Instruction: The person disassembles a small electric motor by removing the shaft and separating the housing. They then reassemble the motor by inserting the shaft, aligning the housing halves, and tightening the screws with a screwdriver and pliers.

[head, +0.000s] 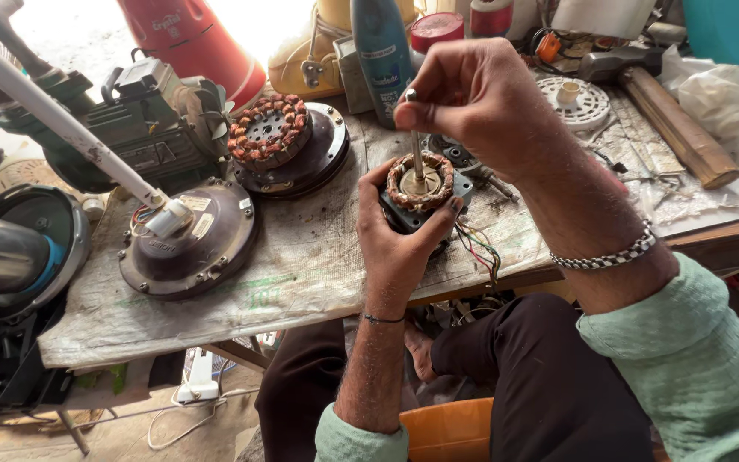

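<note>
Head view: the left hand (399, 235) wraps from below and behind around a small motor (421, 198), a dark block with a ring of copper windings on top, holding it at the near edge of the worktop (301, 274). Its grip is closed on the motor body, the thumb lying along the right side and the fingers curled round the left. The right hand (481, 103) comes in from above, its grip pinched shut on the upper end of a thin metal shaft (417, 154) that stands upright in the centre of the winding ring.

The step in hand looks like working the shaft in the motor's centre, seating or drawing it; which of the two cannot be told. Either way the move calls for keeping the shaft straight along the bore while the left hand holds the body steady.

The motor sits directly under the right hand's pinch and inside the left palm. Coloured wires (476, 248) trail from it over the worktop edge. To the left lie a round fan motor housing (190, 239) and a bare copper-wound stator (271, 128); a wooden-handled hammer (673, 120) rests far right.
</note>
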